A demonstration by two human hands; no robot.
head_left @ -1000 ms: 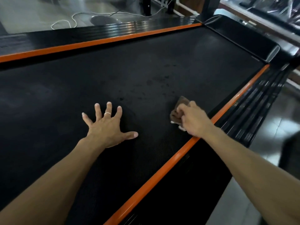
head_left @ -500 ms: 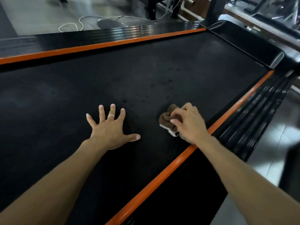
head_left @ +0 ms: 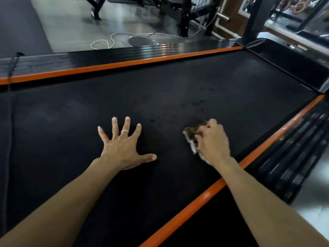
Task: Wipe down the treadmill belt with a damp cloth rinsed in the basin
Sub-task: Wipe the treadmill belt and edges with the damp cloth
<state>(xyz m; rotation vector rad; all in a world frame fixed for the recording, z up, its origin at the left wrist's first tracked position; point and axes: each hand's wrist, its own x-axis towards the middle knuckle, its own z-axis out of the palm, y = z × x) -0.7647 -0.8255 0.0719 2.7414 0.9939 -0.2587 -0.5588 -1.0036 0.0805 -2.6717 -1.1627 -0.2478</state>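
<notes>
The black treadmill belt [head_left: 160,97] fills most of the view, with dark wet spots on it beyond my hands. My right hand [head_left: 212,141] grips a crumpled brown cloth [head_left: 190,134] with a white edge and holds it down on the belt near the right side rail. My left hand [head_left: 122,145] lies flat on the belt to the left of it, fingers spread wide, a ring on one finger. No basin is in view.
Orange trim [head_left: 195,198] borders the belt on the near right, with a ribbed black side rail [head_left: 293,157] beyond it. A second orange strip [head_left: 124,64] runs along the far side. A white cable [head_left: 114,39] and machine frames [head_left: 183,16] stand on the floor behind.
My right hand has slid the cloth leftward across the belt, away from the orange rail. My left hand has stayed flat in place. The view has tilted up a little.
</notes>
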